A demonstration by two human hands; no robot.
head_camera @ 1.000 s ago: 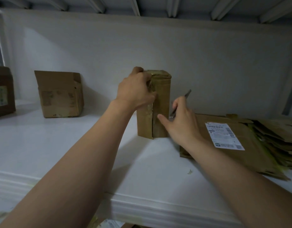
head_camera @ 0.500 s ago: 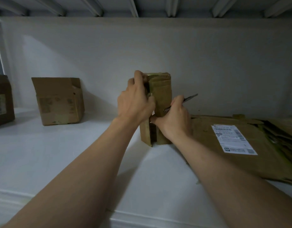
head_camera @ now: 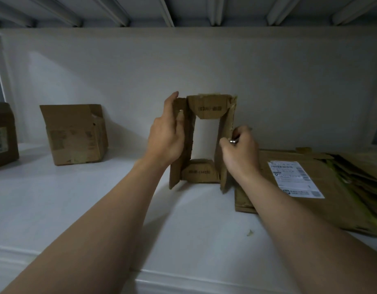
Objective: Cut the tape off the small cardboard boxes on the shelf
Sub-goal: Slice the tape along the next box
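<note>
A small brown cardboard box (head_camera: 204,107) stands on end on the white shelf (head_camera: 77,209), its flaps spread so I look straight through it to the wall. My left hand (head_camera: 166,139) grips the left flap, thumb on its front face. My right hand (head_camera: 240,151) holds the right flap and a small metal cutting tool (head_camera: 234,141), of which only a shiny end shows between the fingers.
A stack of flattened cardboard (head_camera: 323,187) with a white shipping label (head_camera: 293,177) lies to the right. Another small box (head_camera: 75,134) stands at the back left, and a further one (head_camera: 3,134) at the left edge. The shelf's front lip (head_camera: 183,281) runs below my forearms.
The box was shut and seen edge-on; both hands have pulled its side flaps apart, and it now faces me opened. The tool has dropped from sticking up to being tucked in my right fist.
</note>
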